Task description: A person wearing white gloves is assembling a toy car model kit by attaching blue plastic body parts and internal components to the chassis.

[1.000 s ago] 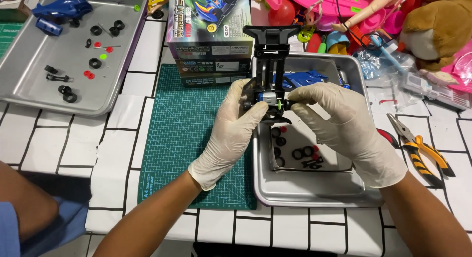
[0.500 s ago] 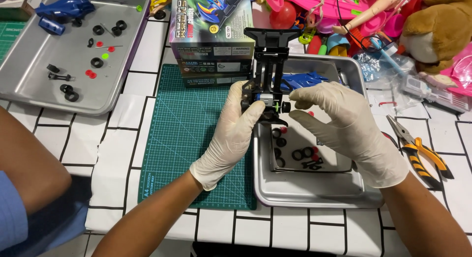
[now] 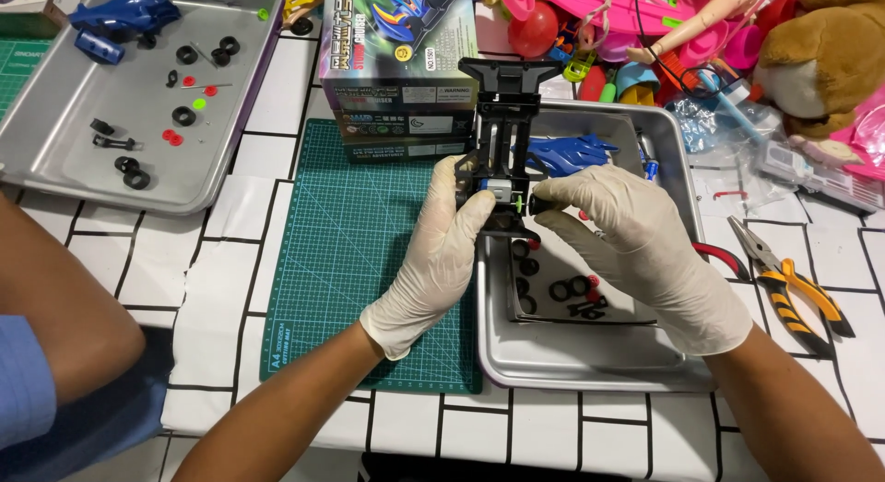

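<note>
Over the near tray (image 3: 590, 367), both gloved hands close on a black toy-car chassis (image 3: 502, 136) held lengthwise, its far end pointing away from the person. Left hand (image 3: 442, 252) grips the chassis's left side, thumb and fingers pressed against it near a grey motor part (image 3: 499, 193). Right hand (image 3: 636, 242) pinches the right side at the same spot, fingertips (image 3: 551, 198) together on a small piece by a green bit (image 3: 520, 205); what exactly they clamp is too small to tell. Under the hands, the tray holds black tyres (image 3: 562, 288), a few red parts (image 3: 593, 281) and a blue car body (image 3: 564, 154) at its far end. Left of the tray lies a green cutting mat (image 3: 350, 252), partly under the left wrist. Beyond the mat stand stacked kit boxes (image 3: 396, 67). Yellow-handled pliers (image 3: 793, 284) lie right of the tray on the white tiled tabletop. A second tray (image 3: 55, 173) at far left carries another blue body (image 3: 120, 17), tyres and small red and green pieces. Another person's arm (image 3: 55, 307) shows at the left edge. Toys and a plush animal (image 3: 820, 53) crowd the far right.
</note>
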